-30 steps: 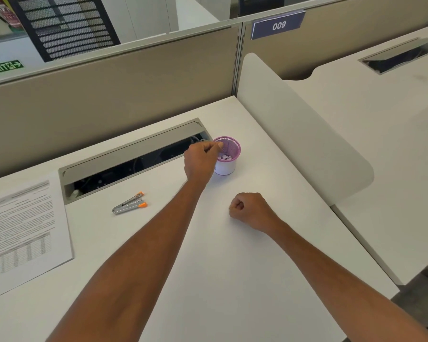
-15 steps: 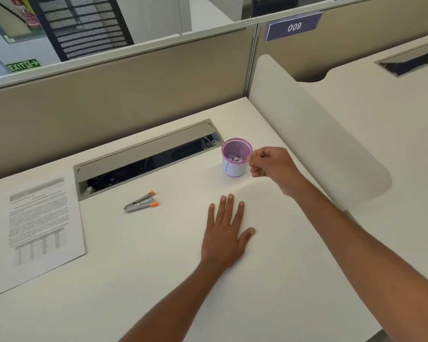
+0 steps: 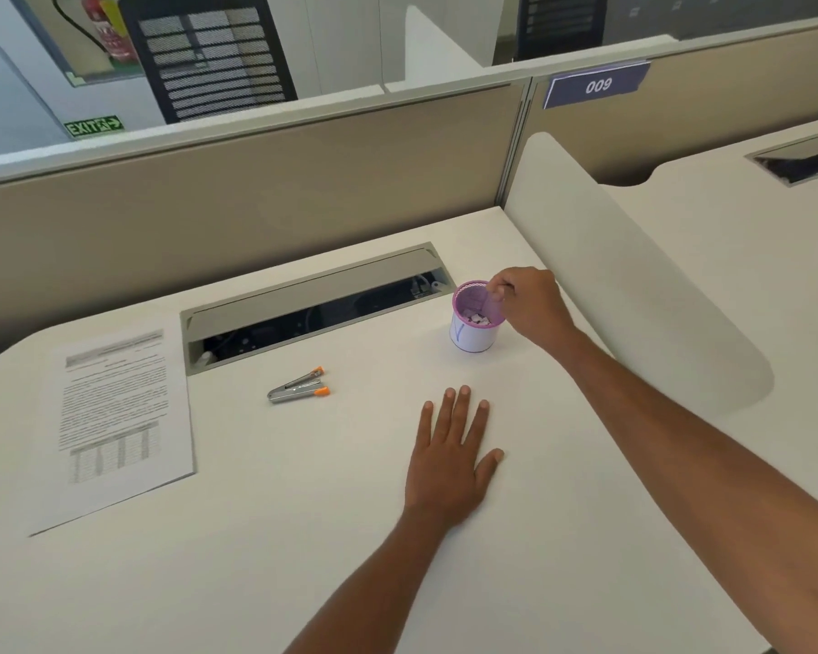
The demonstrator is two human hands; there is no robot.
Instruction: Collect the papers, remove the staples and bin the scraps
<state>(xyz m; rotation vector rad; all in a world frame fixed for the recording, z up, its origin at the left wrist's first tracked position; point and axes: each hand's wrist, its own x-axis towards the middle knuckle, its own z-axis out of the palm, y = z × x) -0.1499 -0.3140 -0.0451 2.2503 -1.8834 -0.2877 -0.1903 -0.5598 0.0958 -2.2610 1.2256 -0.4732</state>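
Head view: we take the small purple-rimmed cup (image 3: 475, 323) as our landmark, standing upright on the white counter (image 3: 303, 535) just in front of the right end of the open cable tray (image 3: 312, 304). Inside the cup we see a heap of small pale scraps (image 3: 479, 318) lying at the bottom. Our right hand (image 3: 527, 302) sits at the cup's right side, over its far rim, with the fingers curled in and the thumb and forefinger pinched together above the opening; whether anything is held in that pinch we cannot tell, as it is too small to make out. Our left hand (image 3: 452, 460) lies well in front of the cup, flat and palm down on the counter, fingers spread and holding nothing. To the left of the cup, nearer to us than the cable tray, the staple remover (image 3: 298, 388) rests on its side on the counter, its two orange-tipped arms pointing toward the cup and its metal end pointing away. Farther left again, well apart from the cup, the printed paper (image 3: 114, 417) lies flat near the counter's left edge, text side up with a table at its lower part. To the right of the cup, a curved white divider panel (image 3: 633, 276) stands along the counter's edge, behind our right forearm.
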